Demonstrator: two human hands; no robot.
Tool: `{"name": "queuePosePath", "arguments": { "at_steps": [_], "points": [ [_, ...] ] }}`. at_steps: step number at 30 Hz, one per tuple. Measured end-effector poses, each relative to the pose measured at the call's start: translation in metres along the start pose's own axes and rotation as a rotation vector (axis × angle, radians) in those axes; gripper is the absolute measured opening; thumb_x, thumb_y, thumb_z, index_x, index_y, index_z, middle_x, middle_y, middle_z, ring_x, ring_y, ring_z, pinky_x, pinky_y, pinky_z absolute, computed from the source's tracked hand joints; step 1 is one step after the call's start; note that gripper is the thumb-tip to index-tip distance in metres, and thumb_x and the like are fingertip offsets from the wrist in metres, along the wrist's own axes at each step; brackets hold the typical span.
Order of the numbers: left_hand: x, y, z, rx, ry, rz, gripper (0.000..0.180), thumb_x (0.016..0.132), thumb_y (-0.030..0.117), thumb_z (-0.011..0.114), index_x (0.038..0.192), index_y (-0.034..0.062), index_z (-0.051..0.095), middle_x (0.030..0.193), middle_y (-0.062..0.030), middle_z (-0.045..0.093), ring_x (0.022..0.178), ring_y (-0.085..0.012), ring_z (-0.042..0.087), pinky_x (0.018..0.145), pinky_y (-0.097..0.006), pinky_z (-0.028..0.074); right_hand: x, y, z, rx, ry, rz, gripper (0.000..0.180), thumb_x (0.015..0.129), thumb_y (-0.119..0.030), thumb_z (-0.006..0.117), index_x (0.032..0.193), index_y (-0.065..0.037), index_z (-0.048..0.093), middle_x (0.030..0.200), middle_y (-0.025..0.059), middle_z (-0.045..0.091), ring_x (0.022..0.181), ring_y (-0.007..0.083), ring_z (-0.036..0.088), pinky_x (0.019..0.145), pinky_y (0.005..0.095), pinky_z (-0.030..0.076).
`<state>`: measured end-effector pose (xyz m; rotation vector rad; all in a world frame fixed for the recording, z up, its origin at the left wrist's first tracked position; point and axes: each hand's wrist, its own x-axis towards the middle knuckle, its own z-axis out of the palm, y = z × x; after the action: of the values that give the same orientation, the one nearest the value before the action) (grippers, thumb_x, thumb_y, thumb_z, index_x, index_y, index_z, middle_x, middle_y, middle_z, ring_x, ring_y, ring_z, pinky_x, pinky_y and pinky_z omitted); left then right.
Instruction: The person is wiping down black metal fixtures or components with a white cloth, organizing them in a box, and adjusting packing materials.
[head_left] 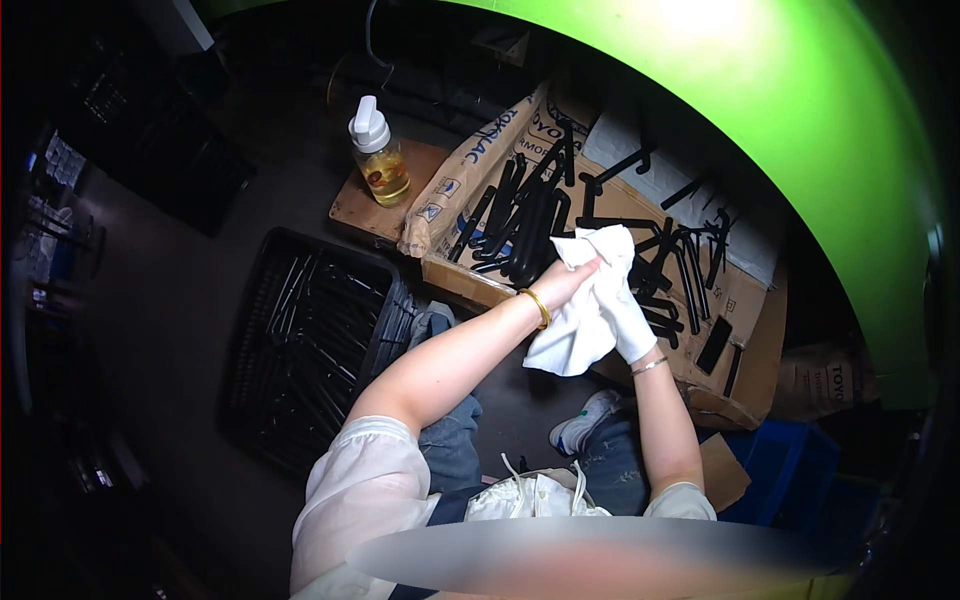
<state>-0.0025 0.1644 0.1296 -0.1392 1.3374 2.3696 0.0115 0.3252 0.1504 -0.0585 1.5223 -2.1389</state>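
Note:
A white cloth hangs in folds between my hands, above the near side of a cardboard box full of black parts. My bare left hand, with a gold bangle at its wrist, is closed on the cloth, thumb on top. My right hand wears a white glove and is closed against the cloth's upper right part. Its fingers blend into the white folds. Whether anything lies inside the cloth is hidden. Black tubular parts lie in a heap just beyond my hands, with more black parts to the right.
The cardboard box stands in front of me, under a large green curved surface. On a brown board at its left stands a bottle of yellow liquid. A black crate of black parts is lower left; blue bins stand lower right.

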Motion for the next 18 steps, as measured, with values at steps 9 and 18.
{"name": "queuePosePath", "arguments": {
  "at_steps": [9,18],
  "points": [
    [-0.009,0.054,-0.074,1.403,0.06,0.293,0.052,0.087,0.039,0.067,0.124,0.004,0.057,0.107,-0.0165,0.063,0.106,-0.0314,0.062,0.091,-0.039,0.049,0.108,-0.028,-0.097,-0.481,0.286,-0.285,0.061,0.085,-0.001,0.057,0.143,-0.002,0.039,0.137,0.0093,0.052,0.124,0.0211,0.051,0.103,0.0328,0.043],
    [-0.024,0.022,-0.158,1.45,0.474,0.375,0.027,0.086,0.029,0.065,0.104,0.0089,0.063,0.089,-0.0084,0.064,0.084,-0.03,0.064,0.07,-0.043,0.053,0.325,-0.048,-0.093,-1.561,0.612,-0.406,0.051,0.091,-0.028,0.049,0.141,-0.018,0.046,0.126,0.0225,0.057,0.108,0.0414,0.059,0.095,0.0464,0.047]
  ]
}}
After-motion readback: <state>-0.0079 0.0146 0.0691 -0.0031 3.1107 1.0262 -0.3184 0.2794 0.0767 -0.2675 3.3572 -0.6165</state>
